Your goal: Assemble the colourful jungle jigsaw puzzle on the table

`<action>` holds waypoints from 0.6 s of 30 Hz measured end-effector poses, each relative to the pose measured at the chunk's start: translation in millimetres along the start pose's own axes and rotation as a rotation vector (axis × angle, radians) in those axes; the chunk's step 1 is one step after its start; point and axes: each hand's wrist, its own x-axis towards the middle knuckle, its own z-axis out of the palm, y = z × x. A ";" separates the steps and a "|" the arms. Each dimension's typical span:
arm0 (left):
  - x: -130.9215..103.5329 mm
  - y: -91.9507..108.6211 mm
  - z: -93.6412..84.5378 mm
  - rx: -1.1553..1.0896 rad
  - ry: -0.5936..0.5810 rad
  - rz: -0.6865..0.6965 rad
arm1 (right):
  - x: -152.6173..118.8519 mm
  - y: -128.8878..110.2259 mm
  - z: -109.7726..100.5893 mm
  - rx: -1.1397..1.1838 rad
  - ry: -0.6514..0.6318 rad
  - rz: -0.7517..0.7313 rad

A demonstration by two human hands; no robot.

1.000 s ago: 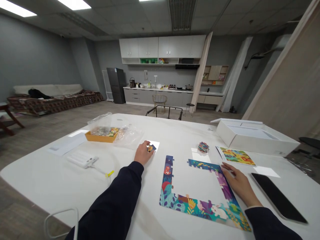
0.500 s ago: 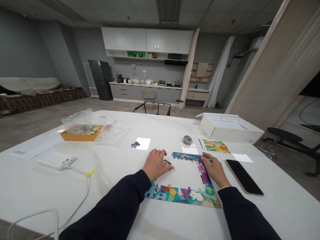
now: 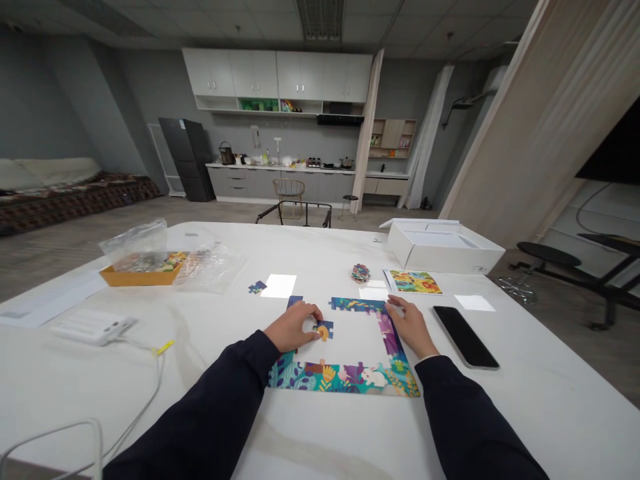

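My left hand [image 3: 294,328] grips a blue puzzle piece [image 3: 325,331] with a yellow-orange round shape between thumb and fingers. It is low over the open middle of a partly joined jigsaw puzzle [image 3: 345,378], whose joined border shows a white rabbit, plants and a purple figure. The hand hides part of the border's left side. A gap shows in the top edge, right of the upper left corner. My right hand [image 3: 413,327] rests with its fingers stretched out at the border's upper right corner. Beyond the border lie a few loose blue pieces [image 3: 257,287] and a pile of pieces [image 3: 360,273].
A picture card [image 3: 416,281] and a black phone [image 3: 465,337] lie to the right, with a white box [image 3: 445,247] behind. At left are an orange tray [image 3: 143,275] of pieces, plastic bags [image 3: 213,267], a white power bank [image 3: 95,327] and its cable [image 3: 155,387].
The piece in my left hand has turned and shows more of its face. The border's upper left corner has come into sight. My right hand stays at the corner; the view has shifted slightly.
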 end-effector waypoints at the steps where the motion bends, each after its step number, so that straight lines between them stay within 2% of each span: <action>1: 0.6 1.8 -0.7 0.008 0.003 0.010 | -0.2 -0.3 0.3 -0.001 0.003 -0.004; 7: 2.3 6.7 0.1 0.072 0.055 0.075 | -1.4 -4.4 -0.3 -0.006 0.004 0.001; 18: 1.5 -0.7 3.1 0.179 0.143 0.134 | -1.3 -2.3 -0.5 -0.008 -0.004 -0.008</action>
